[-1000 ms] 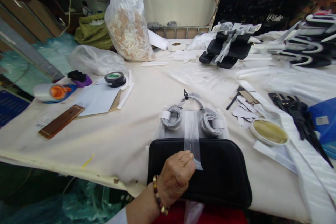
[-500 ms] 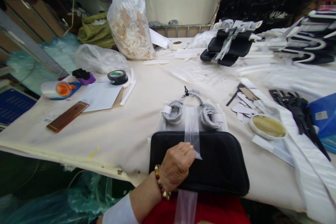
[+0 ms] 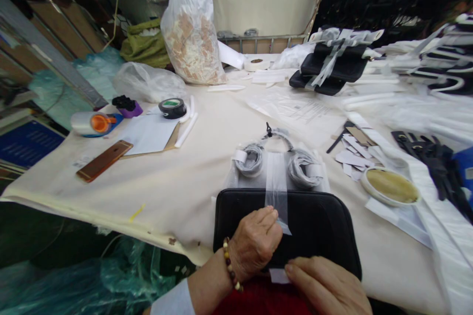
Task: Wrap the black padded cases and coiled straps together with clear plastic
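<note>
A black padded bag lies flat at the table's front edge, its lower edge over red cloth. Down its middle runs a clear plastic strip, ending in a loose corner on the black face. My left hand, a beaded bracelet at its wrist, is closed over this strip and rests on the bag. Its fingertips are partly hidden. At the bag's near edge, my right hand has its fingertips on the strip's lower length, fingers held together. Beyond the bag are two wrapped grey strap coils and a wrapped handle.
To the right are a round tin with yellowish contents, white paper scraps and black straps. A phone, black tape roll and tape dispenser lie left. Stacked black bags stand further back.
My right hand has come into view from below and reached the bag's near edge. The strip that hung down there now shows only as a short piece. My left hand stays on the bag.
</note>
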`<state>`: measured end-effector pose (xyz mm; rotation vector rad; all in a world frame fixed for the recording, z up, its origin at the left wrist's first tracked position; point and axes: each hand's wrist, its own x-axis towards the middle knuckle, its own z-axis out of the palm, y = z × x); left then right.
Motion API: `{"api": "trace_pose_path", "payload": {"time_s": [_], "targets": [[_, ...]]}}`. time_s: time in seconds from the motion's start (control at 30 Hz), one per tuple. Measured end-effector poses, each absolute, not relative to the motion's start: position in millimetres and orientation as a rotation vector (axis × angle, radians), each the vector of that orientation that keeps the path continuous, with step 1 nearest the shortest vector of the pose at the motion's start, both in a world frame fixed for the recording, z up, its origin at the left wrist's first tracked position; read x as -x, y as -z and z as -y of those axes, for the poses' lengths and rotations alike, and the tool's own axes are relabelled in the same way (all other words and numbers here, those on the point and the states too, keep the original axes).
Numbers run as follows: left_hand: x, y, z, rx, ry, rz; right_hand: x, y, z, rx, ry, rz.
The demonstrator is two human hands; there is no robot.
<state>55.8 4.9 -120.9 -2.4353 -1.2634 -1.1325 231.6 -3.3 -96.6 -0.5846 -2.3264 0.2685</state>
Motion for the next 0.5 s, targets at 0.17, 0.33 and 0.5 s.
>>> {"api": "trace_pose_path", "payload": {"time_s": [0.17,0.33,0.5], "targets": [[-58.2,122.0,-3.6,2.391,1.269,1.347,-229.4,108.9,-14.3,0.68,-0.422,2.345],[-61.0,121.6,-1.0,2.389,1.266,1.393,-230.8,118.9,-19.5,0.746,-0.454,2.317],[-64.9,122.4,2.2,2.346,1.251,1.448,-229.2,123.9,-20.0,0.781,-0.454,2.298]]}}
